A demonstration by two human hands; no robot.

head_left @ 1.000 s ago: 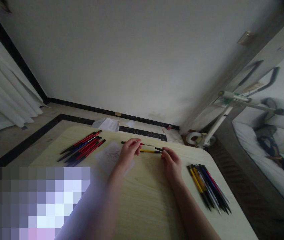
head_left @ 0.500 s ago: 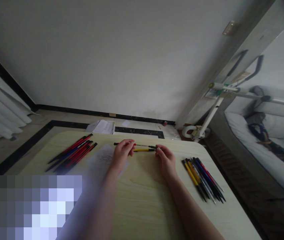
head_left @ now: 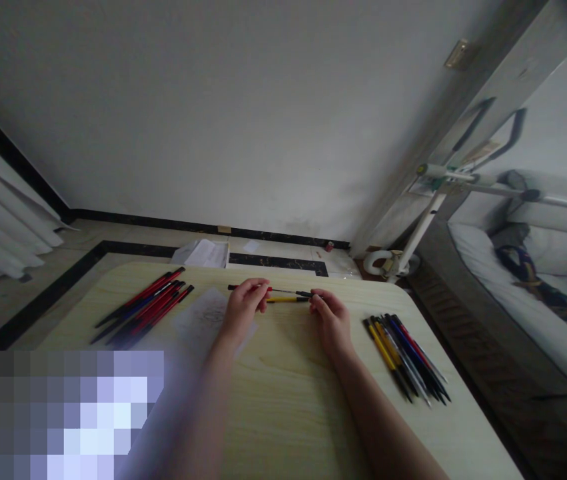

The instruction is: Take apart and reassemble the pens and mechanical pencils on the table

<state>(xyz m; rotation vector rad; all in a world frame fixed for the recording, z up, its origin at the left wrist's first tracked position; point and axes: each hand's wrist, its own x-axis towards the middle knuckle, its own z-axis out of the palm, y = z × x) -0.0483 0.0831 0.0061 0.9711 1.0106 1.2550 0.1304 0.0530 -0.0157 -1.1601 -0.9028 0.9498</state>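
Note:
Near the table's far edge, my left hand is closed in a pinch on a red pen, whose black end sticks out to the left. A thin, pale refill spans the gap from the red barrel toward my right hand. The right fingers pinch a black pen piece at the refill's other end; whether the two are joined I cannot tell. A yellow pen with a black end lies just below the refill, between the hands. Under my left wrist is a scribbled paper sheet.
Several red, black and blue pens lie on the table's left. On the right is a bundle of yellow, clear, blue and black pens. Past the wooden table, a box with papers sits on the floor. A grey sofa stands to the right.

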